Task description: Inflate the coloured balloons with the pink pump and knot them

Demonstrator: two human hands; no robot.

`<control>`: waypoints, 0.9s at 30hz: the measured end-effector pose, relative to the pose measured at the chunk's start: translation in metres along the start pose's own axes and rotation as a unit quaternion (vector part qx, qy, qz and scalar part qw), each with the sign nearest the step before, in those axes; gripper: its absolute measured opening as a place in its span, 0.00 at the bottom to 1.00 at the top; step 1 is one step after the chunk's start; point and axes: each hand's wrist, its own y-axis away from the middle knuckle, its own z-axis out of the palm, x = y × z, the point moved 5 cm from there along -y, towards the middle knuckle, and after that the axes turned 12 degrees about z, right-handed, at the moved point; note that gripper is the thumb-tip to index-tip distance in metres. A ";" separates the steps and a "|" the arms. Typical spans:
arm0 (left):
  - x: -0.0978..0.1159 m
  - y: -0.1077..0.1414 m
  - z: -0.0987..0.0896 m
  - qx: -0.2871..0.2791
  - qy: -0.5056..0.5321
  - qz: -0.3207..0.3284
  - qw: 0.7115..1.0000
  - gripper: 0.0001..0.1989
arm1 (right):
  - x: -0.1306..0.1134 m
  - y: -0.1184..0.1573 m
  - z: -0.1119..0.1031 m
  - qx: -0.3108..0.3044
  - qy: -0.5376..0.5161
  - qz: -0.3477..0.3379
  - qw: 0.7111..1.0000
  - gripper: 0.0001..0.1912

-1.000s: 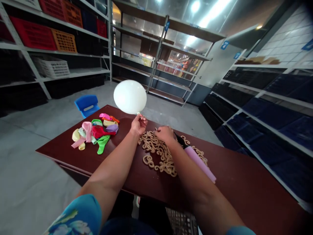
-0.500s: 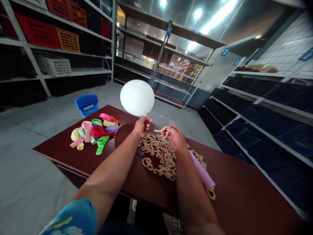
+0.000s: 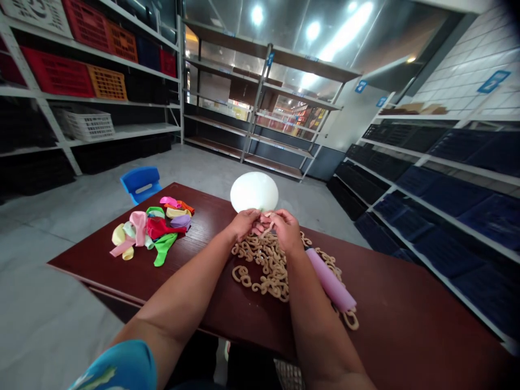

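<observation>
An inflated white balloon (image 3: 254,192) stands just beyond my fingertips, over the table's far edge. My left hand (image 3: 246,224) is closed on its neck, which the fingers mostly hide. Right beside it, my right hand (image 3: 286,226) pinches a short piece of beige cord (image 3: 267,230) whose end hangs down between the hands. The fingers of both hands meet at the base of the balloon. Below them, a loose heap of curly beige cord pieces (image 3: 270,265) lies on the table.
Several limp coloured balloons (image 3: 156,227) lie on the dark red table (image 3: 195,271) at left. A pink-purple cylinder (image 3: 331,279) rests by my right forearm, over more cord pieces. Behind stand a blue chair (image 3: 141,183) and metal shelves (image 3: 254,108); crates (image 3: 60,70) fill the left rack.
My left hand has brought the balloon right and lower. My right hand, with the cord piece, has come left to meet it at the balloon's neck.
</observation>
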 end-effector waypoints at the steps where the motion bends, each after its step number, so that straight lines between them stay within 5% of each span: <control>1: 0.001 0.000 0.000 -0.002 -0.019 0.010 1.000 0.12 | 0.000 -0.001 0.000 0.000 0.000 0.003 1.000 0.06; 4: 0.007 0.000 -0.003 -0.011 -0.150 0.064 0.987 0.14 | 0.002 -0.002 -0.005 0.030 0.036 0.027 0.999 0.08; 9: 0.023 -0.001 -0.010 0.010 -0.340 0.224 0.913 0.09 | 0.000 0.001 -0.009 0.054 0.092 0.079 0.991 0.14; 14: 0.021 -0.001 -0.011 0.013 -0.369 0.257 0.893 0.08 | -0.027 0.000 0.006 0.082 0.109 -0.004 0.991 0.12; 17: 0.011 -0.003 -0.009 0.000 -0.306 0.223 0.926 0.06 | -0.048 -0.001 0.039 -0.017 0.199 -0.078 0.977 0.12; 20: -0.005 -0.005 -0.007 -0.005 -0.138 0.118 0.983 0.07 | -0.064 0.006 0.066 -0.132 0.182 -0.138 0.965 0.17; 24: -0.011 -0.004 -0.002 -0.008 0.108 0.019 0.994 0.09 | -0.065 0.020 0.050 -0.035 0.129 -0.169 0.977 0.18; 27: -0.003 -0.001 0.001 -0.017 0.185 -0.002 0.983 0.10 | -0.040 0.023 0.020 0.073 0.211 -0.124 0.967 0.23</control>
